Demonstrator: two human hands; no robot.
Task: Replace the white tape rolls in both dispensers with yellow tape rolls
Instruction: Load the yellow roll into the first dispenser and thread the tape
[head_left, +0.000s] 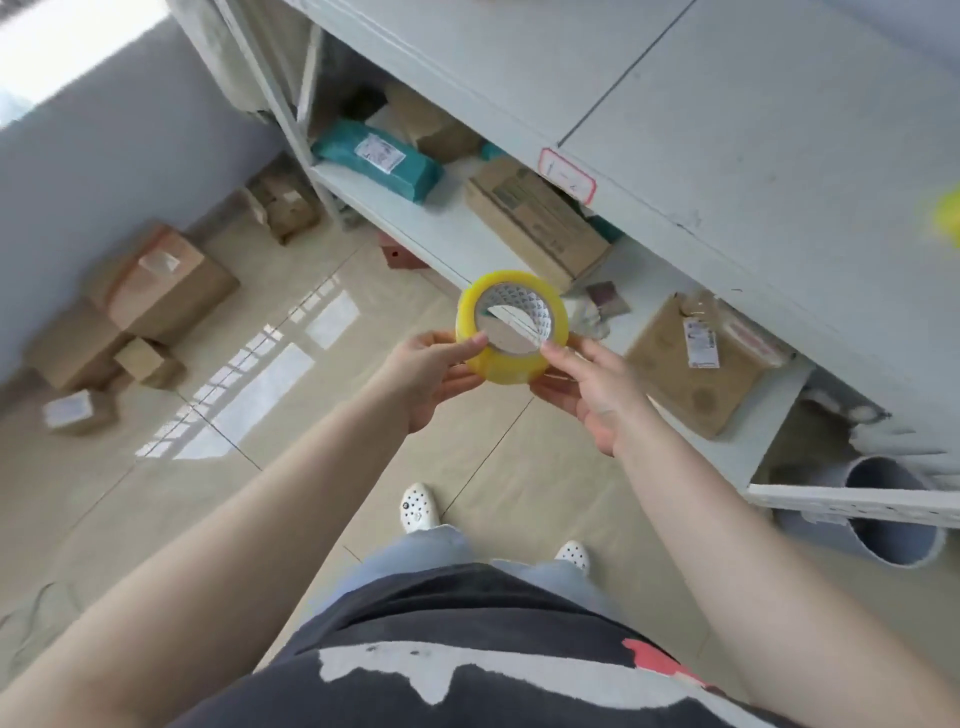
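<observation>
Yellow tape roll (511, 327) held up in mid-air between both hands, in front of the grey shelf unit (727, 130) and above the floor; left hand (431, 371) pinches the roll's left rim w/ thumb on the outer face, right hand (587, 384) grips the lower-right rim, one finger laid along the core edge; so both hands closed on the roll, near each other, roll between them; core hole faces the camera, roll tilted a bit

No dispenser in view, no white roll either; a yellow blur (948, 213) at the far right of the shelf unit's top could be another roll, can't tell

Step in hand, prob.: find the loose tape end before loading; to do it well: keep left hand as the steady clamp on the rim, turn the roll slowly w/ the right, run a fingernail round the outer wrap til it catches the edge; yellowish clear film hides the end, so feel for it, don't just look; peel a short tab straight, not at an angle, else it splits into a sliver; check unwind direction vs the dispenser before seating; don't press fingers on the sticky side

Below the shelf unit's top: cardboard boxes (535, 218) and a teal parcel (376, 161) on the lower shelf, not involved
</observation>
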